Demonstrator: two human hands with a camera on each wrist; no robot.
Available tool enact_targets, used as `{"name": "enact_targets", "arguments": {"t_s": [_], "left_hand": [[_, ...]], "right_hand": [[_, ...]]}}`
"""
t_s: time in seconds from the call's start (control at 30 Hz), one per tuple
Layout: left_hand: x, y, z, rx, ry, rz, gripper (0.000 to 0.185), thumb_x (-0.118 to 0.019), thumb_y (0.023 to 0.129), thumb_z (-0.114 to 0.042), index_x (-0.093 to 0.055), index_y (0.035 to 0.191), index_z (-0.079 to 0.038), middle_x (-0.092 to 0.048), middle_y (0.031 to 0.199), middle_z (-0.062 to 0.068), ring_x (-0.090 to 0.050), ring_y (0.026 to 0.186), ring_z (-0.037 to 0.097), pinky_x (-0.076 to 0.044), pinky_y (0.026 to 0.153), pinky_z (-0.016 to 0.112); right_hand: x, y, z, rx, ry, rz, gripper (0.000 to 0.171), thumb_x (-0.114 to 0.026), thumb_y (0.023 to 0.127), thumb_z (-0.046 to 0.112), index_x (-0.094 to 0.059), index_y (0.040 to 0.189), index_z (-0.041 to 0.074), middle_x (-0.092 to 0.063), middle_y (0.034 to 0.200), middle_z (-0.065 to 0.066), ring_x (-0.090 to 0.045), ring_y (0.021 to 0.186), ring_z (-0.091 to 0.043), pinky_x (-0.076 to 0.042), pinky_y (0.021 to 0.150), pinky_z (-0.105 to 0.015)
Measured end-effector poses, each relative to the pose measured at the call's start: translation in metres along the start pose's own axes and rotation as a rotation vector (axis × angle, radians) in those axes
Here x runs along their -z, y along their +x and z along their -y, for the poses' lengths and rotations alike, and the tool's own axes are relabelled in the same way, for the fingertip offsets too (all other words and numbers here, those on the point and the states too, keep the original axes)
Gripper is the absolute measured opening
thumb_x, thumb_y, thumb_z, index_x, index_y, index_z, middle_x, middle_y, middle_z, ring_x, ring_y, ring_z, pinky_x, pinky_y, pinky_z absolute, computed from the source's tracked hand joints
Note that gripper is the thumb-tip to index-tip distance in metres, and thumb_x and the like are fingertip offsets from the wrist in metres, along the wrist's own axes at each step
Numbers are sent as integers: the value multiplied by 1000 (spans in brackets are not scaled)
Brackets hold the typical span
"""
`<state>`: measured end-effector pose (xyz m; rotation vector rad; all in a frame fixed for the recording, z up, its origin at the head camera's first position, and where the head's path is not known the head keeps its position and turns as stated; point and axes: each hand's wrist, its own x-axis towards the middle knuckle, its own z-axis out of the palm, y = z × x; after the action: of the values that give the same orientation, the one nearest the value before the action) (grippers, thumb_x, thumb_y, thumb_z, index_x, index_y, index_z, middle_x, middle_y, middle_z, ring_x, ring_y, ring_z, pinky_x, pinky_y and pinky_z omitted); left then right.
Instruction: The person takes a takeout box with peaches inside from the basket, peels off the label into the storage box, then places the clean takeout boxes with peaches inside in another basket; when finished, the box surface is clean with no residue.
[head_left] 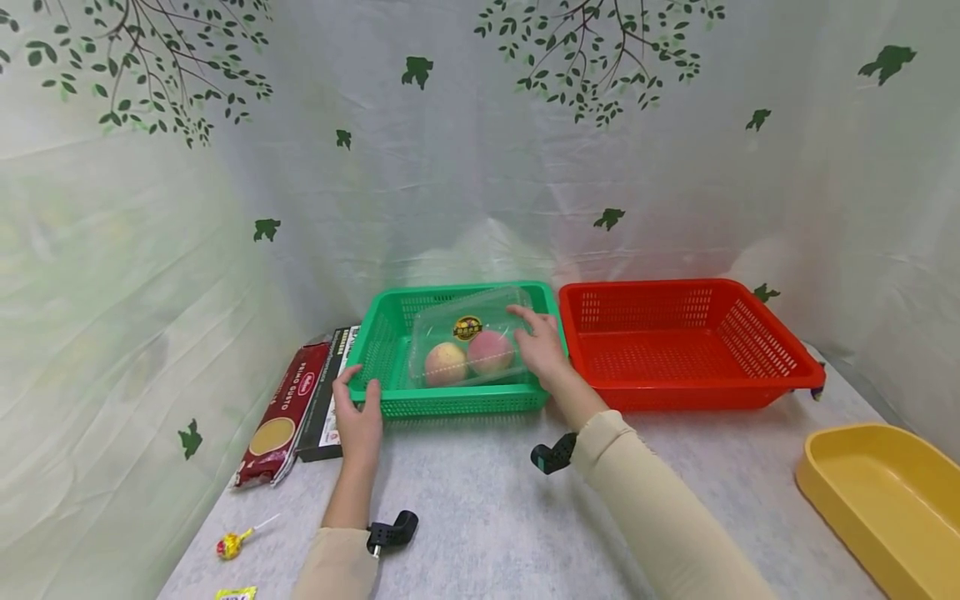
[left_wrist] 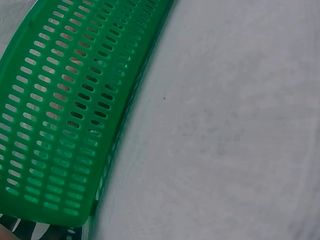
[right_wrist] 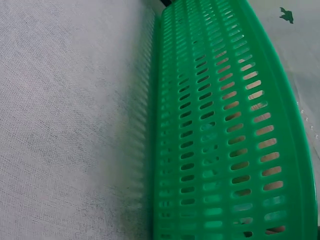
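Head view: our left hand (head_left: 362, 414) spreads at corner of green basket (head_left: 457, 406); our right hand (head_left: 542, 343) touches box (head_left: 467, 329) askew inside, pinch unclear. Best we steady basket, handle box gently.

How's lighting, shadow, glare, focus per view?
Head: bright, pale reflections on the clear plastic box, soft shadow before the green perforated plastic basket. Left wrist: dimmer, grey cloth-covered tabletop soft. Right wrist: tabletop weave crisp at left, smeared near the basket.
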<state>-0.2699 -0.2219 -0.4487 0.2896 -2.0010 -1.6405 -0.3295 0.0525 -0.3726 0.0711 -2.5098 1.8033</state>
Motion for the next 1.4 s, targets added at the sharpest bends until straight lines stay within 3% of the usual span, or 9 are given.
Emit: {"name": "enact_targets", "arguments": {"t_s": [0.13, 0.3, 0.4, 0.5, 0.63, 0.8, 0.93, 1.23, 1.4], "left_hand": [[0, 1, 2, 9, 7, 0, 43, -54, 101, -24, -43, 142, -19, -38, 157, 8, -28, 150, 27, -19, 124, 54], [1, 1, 2, 9, 12, -2, 42, -54, 101, -24, -44, 141, -19, -39, 157, 8, -29, 149, 28, -20, 123, 55], [1, 1, 1, 18, 9, 2, 42, -54, 101, -23, -43, 142, -19, -38, 158, 8, -28, 150, 28, -19, 123, 56], [1, 1, 2, 26, 11, 3, 42, -53, 101, -24, -43, 142, -19, -37, 158, 7, -27, 150, 28, -19, 123, 57], [2, 2, 2, 28, 8, 7, 42, -54, 101, -22, -44, 142, -18, -38, 158, 7, -27, 151, 27, -19, 124, 55], [3, 4, -2, 50, -22, 35, 42, -54, 101, -20, -45, 142, -17, -36, 159, 6, -23, 152, 25, -17, 125, 54], [3, 5, -4, 51, -34, 47, 43, -54, 100, -20, -44, 142, -16, -36, 158, 7, -25, 151, 24, -18, 125, 51], [1, 8, -11, 98, -6, 101, 46, -51, 103, -24, -40, 147, -21, -30, 162, 5, -21, 153, 24, -18, 125, 52], [4, 6, -12, 129, 17, 145, 49, -47, 105, -30, -33, 152, -27, -21, 167, 2, -14, 155, 24, -15, 125, 56]], "right_hand": [[-1, 0, -1, 12, -7, -23, 44, -45, 103, 15, -53, 144, 29, -32, 148, -12, -48, 123, -30, -41, 67, -28], [-1, 0, -1, 10, 7, -42, 44, -45, 103, 15, -53, 144, 29, -34, 148, -13, -48, 120, -28, -40, 68, -27], [-2, 0, 0, -6, 21, -60, 45, -46, 102, 16, -54, 144, 30, -36, 149, -13, -52, 96, -25, -39, 61, -25], [-3, 0, -1, -29, 50, -75, 45, -45, 101, 18, -55, 143, 32, -40, 150, -9, -45, 64, -21, -37, 51, -23], [-2, -1, 0, -47, 125, -101, 45, -45, 99, 18, -57, 140, 34, -50, 137, -4, -36, 50, -15, -36, 48, -21], [3, -6, 1, -47, 273, -133, 43, -47, 99, 16, -62, 134, 36, -50, 109, -3, -36, 56, -14, -43, 49, -21], [8, -11, 5, -43, 353, -146, 42, -47, 98, 16, -64, 131, 36, -49, 97, -2, -44, 69, -16, -52, 52, -24], [32, -37, 15, -63, 369, -172, 40, -49, 98, 19, -64, 131, 37, -54, 101, -6, -52, 93, -20, -55, 54, -27], [46, -55, 14, -77, 368, -155, 38, -50, 99, 20, -64, 131, 34, -56, 116, -10, -53, 100, -21, -55, 53, -26]]}}
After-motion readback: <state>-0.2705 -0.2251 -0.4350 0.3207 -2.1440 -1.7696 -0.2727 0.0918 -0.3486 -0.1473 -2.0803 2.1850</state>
